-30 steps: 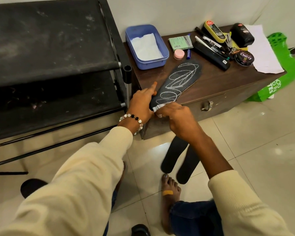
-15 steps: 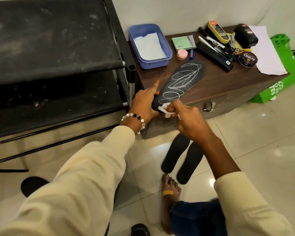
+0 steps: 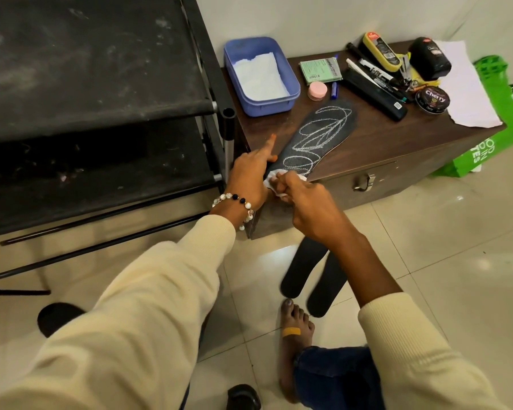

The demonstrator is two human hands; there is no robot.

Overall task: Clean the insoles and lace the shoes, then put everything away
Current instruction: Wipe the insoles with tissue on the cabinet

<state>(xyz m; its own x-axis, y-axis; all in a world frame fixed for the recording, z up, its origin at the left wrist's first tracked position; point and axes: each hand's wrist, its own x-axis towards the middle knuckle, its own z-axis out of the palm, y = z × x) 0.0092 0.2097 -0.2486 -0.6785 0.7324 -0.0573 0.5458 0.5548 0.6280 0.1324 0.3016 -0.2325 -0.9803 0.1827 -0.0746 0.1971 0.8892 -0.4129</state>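
A black insole [image 3: 320, 134] covered in white chalk scribbles lies diagonally on the dark wooden chest [image 3: 382, 146]. My left hand [image 3: 249, 173] presses on the insole's heel end, index finger stretched out. My right hand [image 3: 305, 202] is shut on a white wipe [image 3: 271, 179] pressed against the heel of the insole. Two plain black insoles [image 3: 305, 267] lie on the tiled floor just in front of the chest, below my right wrist.
A blue tub [image 3: 290, 84] holding white wipes stands at the chest's back left. Polish tins, brushes, markers and paper crowd the back right [image 3: 397, 81]. A black shoe rack [image 3: 101, 113] stands to the left. A green bag [image 3: 501, 137] leans at the right. My bare foot [image 3: 293, 335] rests on the floor.
My right hand has shifted the wipe a little to the left across the insole's heel. The left hand keeps its hold on the heel end.
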